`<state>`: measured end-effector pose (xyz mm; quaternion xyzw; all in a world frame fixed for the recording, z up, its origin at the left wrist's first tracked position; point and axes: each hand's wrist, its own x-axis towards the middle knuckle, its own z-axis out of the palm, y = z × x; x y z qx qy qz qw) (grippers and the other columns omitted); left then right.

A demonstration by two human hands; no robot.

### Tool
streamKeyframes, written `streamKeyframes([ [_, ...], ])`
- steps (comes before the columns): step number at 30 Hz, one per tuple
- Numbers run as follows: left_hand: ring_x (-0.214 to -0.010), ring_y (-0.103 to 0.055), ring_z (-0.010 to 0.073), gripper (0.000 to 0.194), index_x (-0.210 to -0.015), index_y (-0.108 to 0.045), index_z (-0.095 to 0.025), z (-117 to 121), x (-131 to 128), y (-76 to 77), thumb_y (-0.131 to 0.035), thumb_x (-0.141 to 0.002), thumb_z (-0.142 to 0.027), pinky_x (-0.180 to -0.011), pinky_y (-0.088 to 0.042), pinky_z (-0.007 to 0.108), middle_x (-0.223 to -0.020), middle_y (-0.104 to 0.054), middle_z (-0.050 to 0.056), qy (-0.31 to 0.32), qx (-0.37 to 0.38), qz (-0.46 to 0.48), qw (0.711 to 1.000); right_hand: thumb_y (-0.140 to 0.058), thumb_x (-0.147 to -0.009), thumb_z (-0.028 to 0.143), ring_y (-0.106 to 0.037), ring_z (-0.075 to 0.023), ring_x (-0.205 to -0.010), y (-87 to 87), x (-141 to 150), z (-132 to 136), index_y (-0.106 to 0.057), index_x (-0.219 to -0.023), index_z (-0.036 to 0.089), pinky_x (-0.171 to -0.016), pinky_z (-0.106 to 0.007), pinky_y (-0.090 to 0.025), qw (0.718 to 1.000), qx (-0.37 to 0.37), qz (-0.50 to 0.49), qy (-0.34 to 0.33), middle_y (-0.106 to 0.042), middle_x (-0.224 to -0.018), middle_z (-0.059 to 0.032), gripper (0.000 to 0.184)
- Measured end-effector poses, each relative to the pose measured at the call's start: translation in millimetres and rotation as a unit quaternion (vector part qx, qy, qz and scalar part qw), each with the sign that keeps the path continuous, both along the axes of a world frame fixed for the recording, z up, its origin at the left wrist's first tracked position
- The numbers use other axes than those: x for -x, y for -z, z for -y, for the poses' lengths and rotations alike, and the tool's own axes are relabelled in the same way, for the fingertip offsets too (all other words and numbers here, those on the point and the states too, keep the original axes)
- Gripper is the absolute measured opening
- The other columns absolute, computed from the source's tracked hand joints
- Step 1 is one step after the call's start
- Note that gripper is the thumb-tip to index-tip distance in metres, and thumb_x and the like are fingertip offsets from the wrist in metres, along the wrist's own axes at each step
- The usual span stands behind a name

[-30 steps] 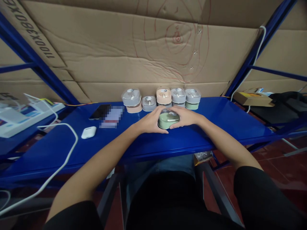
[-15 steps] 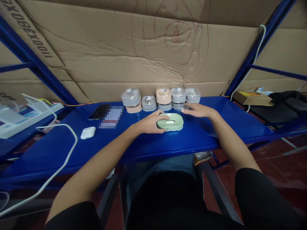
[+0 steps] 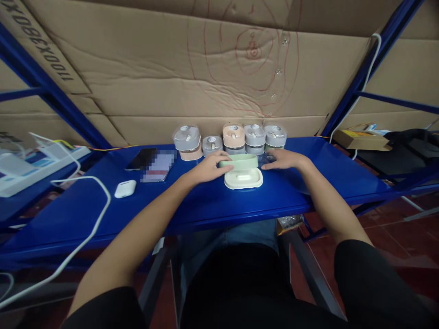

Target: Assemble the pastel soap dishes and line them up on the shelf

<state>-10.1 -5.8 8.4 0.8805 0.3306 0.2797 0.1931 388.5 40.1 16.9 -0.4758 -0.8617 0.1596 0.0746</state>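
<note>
My left hand (image 3: 213,167) is closed on the near-left end of a light green oval band (image 3: 244,161), part of a soap-box-like case. It holds the band tilted just above a cream oval base (image 3: 243,178) with a raised middle, which lies on the blue table. To the right, my right hand (image 3: 285,159) has its thumb and fingers around a clear plastic cover (image 3: 265,159), low over the table. The cover is partly hidden by the fingers and hard to make out against the blue.
Along the back stand several similar boxes: a grey-and-pink one (image 3: 188,142), a small grey one (image 3: 212,146) and a peach one (image 3: 233,136) among them. At left lie phones (image 3: 141,160), a white earbud case (image 3: 125,188) and a white cable (image 3: 108,196). Cardboard (image 3: 154,59) walls the back.
My right hand took the clear cover off the green box and moved it right. My left hand then raised the green band off the cream base, which now shows.
</note>
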Motion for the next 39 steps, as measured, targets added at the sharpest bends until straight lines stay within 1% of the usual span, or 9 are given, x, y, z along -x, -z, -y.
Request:
streamKeyframes([
  [5, -0.127, -0.076, 0.0374, 0.051, -0.109, -0.087, -0.023, -17, 26, -3.6, -0.079, -0.096, -0.071, -0.124, -0.058, 0.061, -0.132, -0.079, 0.015, -0.074, -0.001, -0.059, 0.995, -0.103, -0.072, 0.077, -0.078, -0.056, -0.135, 5.9, -1, -5, -0.076, -0.161, 0.026, -0.117, -0.079, -0.063, 0.999, -0.019, 0.016, 0.023, -0.083, -0.15, -0.0209, 0.106],
  [9, -0.12, -0.078, 0.0368, 0.053, -0.103, -0.086, -0.025, -25, 35, 0.3, -0.086, -0.085, -0.075, -0.119, -0.061, 0.059, -0.124, -0.079, 0.013, -0.095, 0.001, -0.096, 0.991, -0.104, -0.07, 0.076, -0.081, -0.0528, -0.128, 8.1, -1, -7, -0.081, -0.151, 0.026, -0.112, -0.074, -0.068, 0.999, -0.025, 0.017, 0.026, -0.086, -0.141, -0.0206, 0.098],
  [13, -0.118, -0.077, 0.036, 0.057, -0.099, -0.083, -0.026, -25, 36, -1.1, -0.083, -0.085, -0.081, -0.118, -0.061, 0.058, -0.117, -0.08, 0.011, -0.095, -0.004, -0.082, 0.992, -0.105, -0.069, 0.073, -0.08, -0.0546, -0.13, 3.9, 1, -3, -0.082, -0.148, 0.023, -0.113, -0.075, -0.066, 0.999, -0.005, 0.009, 0.036, -0.085, -0.141, -0.0225, 0.097],
  [17, -0.125, -0.075, 0.0391, 0.068, -0.103, -0.082, -0.024, -11, 24, -9.7, -0.078, -0.088, -0.09, -0.122, -0.059, 0.063, -0.128, -0.079, 0.014, -0.086, 0.003, -0.044, 0.995, -0.106, -0.07, 0.071, -0.078, -0.055, -0.135, 0.4, 4, 1, -0.081, -0.15, 0.024, -0.117, -0.073, -0.064, 0.999, 0.001, 0.014, 0.043, -0.084, -0.145, -0.0209, 0.097],
  [21, -0.14, -0.071, 0.0405, 0.059, -0.112, -0.083, -0.023, 11, 1, -12.7, -0.083, -0.094, -0.079, -0.13, -0.054, 0.062, -0.15, -0.07, 0.016, -0.039, -0.009, -0.032, 0.999, -0.106, -0.073, 0.068, -0.079, -0.0539, -0.13, 2.8, 2, -1, -0.082, -0.148, 0.022, -0.113, -0.072, -0.065, 0.999, -0.005, 0.016, 0.04, -0.086, -0.14, -0.0213, 0.091],
  [25, -0.143, -0.071, 0.0407, 0.048, -0.112, -0.084, -0.024, 27, -16, -6.8, -0.087, -0.094, -0.068, -0.129, -0.056, 0.059, -0.156, -0.066, 0.015, 0.003, 0.007, -0.064, 0.998, -0.107, -0.071, 0.068, -0.081, -0.0516, -0.124, 4.6, 1, -3, -0.083, -0.146, 0.026, -0.11, -0.071, -0.067, 1.0, -0.009, -0.006, 0.022, -0.089, -0.13, -0.0174, 0.089],
  [30, -0.142, -0.071, 0.0412, 0.047, -0.118, -0.082, -0.025, 35, -23, -3.6, -0.087, -0.092, -0.064, -0.127, -0.057, 0.06, -0.16, -0.064, 0.016, 0.008, 0.009, -0.07, 0.997, -0.104, -0.072, 0.072, -0.081, -0.0545, -0.128, 1.3, 4, 0, -0.082, -0.148, 0.024, -0.114, -0.076, -0.065, 0.999, -0.012, 0.03, 0.039, -0.086, -0.139, -0.0201, 0.092],
  [36, -0.146, -0.07, 0.0419, 0.056, -0.132, -0.077, -0.027, 40, -26, -5.1, -0.092, -0.087, -0.056, -0.128, -0.058, 0.058, -0.166, -0.063, 0.014, 0.003, -0.014, -0.099, 0.995, -0.103, -0.073, 0.07, -0.083, -0.0492, -0.12, -7.0, 8, 9, -0.085, -0.14, 0.026, -0.108, -0.069, -0.068, 0.999, -0.034, 0.008, 0.035, -0.089, -0.129, -0.0171, 0.083],
  [39, -0.153, -0.066, 0.045, 0.071, -0.148, -0.071, -0.025, 37, -27, -1.3, -0.092, -0.086, -0.052, -0.132, -0.054, 0.062, -0.163, -0.066, 0.017, 0.011, -0.025, -0.095, 0.995, -0.097, -0.079, 0.076, -0.082, -0.0483, -0.121, -19.8, 12, 20, -0.085, -0.142, 0.025, -0.109, -0.067, -0.067, 0.996, -0.063, 0.007, 0.059, -0.089, -0.129, -0.0169, 0.082],
])
